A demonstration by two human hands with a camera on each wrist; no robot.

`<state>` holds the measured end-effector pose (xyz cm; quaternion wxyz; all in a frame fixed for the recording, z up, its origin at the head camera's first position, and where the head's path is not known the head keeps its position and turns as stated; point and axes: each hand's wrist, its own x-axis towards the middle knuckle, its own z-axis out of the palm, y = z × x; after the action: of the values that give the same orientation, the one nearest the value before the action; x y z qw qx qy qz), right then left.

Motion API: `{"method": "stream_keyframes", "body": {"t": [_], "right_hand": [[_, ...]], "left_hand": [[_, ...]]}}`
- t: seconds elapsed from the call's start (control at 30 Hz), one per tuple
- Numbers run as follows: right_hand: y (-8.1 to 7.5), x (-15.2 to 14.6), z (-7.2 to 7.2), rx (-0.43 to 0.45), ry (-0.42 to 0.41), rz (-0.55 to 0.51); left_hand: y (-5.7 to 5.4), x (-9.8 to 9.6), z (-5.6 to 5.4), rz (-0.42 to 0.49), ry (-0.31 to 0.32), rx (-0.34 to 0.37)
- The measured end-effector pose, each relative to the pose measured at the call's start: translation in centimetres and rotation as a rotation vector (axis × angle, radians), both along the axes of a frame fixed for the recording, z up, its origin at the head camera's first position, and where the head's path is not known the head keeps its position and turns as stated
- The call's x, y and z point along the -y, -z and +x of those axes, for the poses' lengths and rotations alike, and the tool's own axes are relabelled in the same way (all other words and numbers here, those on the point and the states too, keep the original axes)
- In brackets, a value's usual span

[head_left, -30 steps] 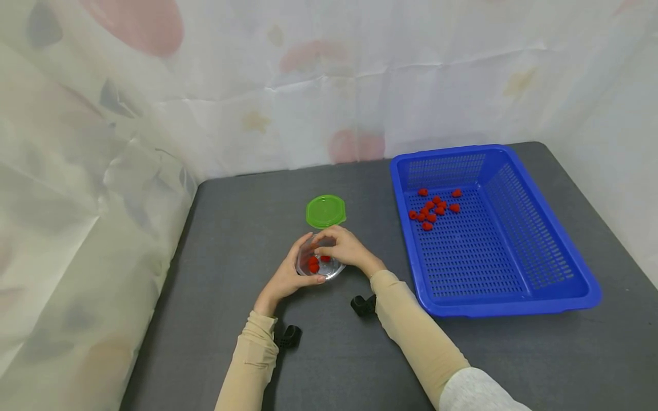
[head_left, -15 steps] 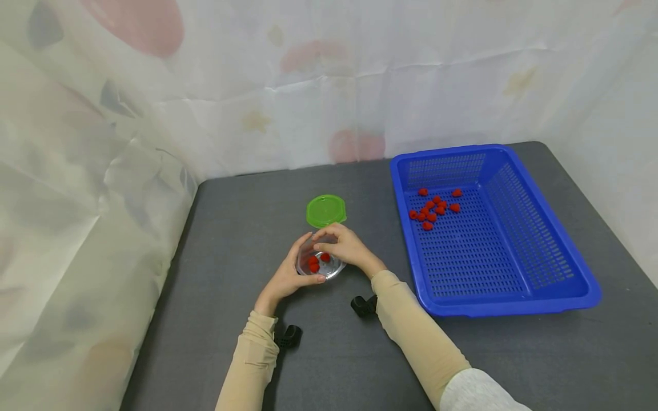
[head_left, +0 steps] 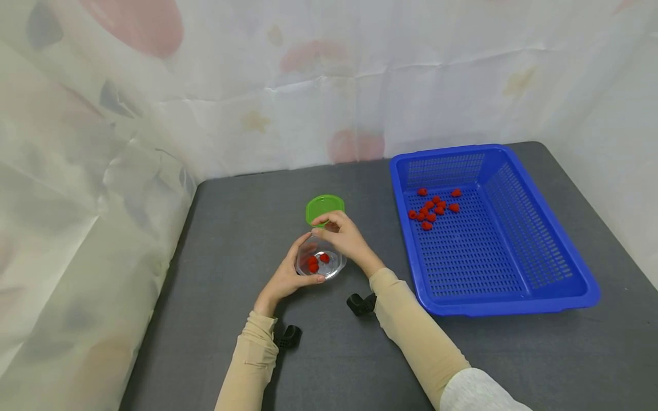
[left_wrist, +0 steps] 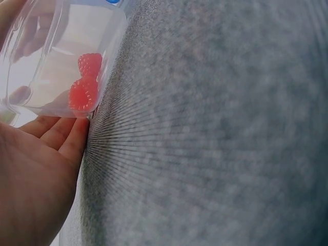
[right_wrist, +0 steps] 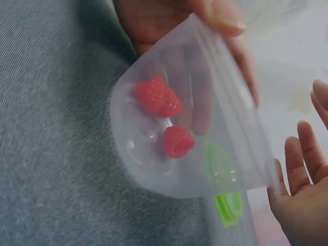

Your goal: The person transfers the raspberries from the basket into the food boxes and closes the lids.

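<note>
A clear plastic container (head_left: 335, 268) stands on the table with three red raspberries (right_wrist: 178, 142) on its bottom. Around its left side my left hand (head_left: 289, 277) grips it, thumb at the near side. My right hand (head_left: 348, 238) is over the container's far right rim, and its fingers hold nothing in the right wrist view. Behind it lies a green lid (head_left: 323, 206), partly covered by that hand in the head view. Two of the berries touch each other; the third lies apart.
To the right stands a large blue plastic basket (head_left: 514, 240) with several more raspberries (head_left: 430, 217) at its far left. The grey table (head_left: 231, 228) is bordered by a patterned curtain (head_left: 283, 114) at the back and sides. Black wrist mounts (head_left: 289, 337) sit at the cuffs.
My right hand has risen out of the container, away from the berries, towards the far rim and lid. A raspberry it was at now lies in the container. My left hand stays put.
</note>
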<state>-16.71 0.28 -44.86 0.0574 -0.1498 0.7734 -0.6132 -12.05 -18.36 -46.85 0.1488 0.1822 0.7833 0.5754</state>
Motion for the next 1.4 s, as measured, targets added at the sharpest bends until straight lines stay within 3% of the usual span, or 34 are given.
{"method": "stream_keyframes", "body": {"t": [0.3,0.37,0.53,0.63,0.93,1.4], "right_hand": [[-1.6,0.2,0.4,-0.060,0.005,-0.037],[-2.1,0.3,0.5,-0.082,0.000,-0.042],[-3.1,0.4,0.8,-0.099,-0.015,-0.056],[-3.7,0.5,0.9,-0.102,-0.022,-0.062],[-6.2,0.6,1.6,-0.117,-0.067,-0.061],[-9.5,-0.3,2.5,-0.259,-0.123,-0.083]], "left_hand": [[-0.1,-0.1,0.0,0.004,-0.009,0.021],[0.6,0.1,-0.2,0.005,-0.012,0.015],[0.9,0.2,-0.2,0.021,-0.013,0.025],[0.1,0.0,0.1,0.022,-0.006,0.039],[0.0,0.0,0.1,0.018,-0.012,0.064],[0.0,0.0,0.1,0.005,-0.024,0.075]]}}
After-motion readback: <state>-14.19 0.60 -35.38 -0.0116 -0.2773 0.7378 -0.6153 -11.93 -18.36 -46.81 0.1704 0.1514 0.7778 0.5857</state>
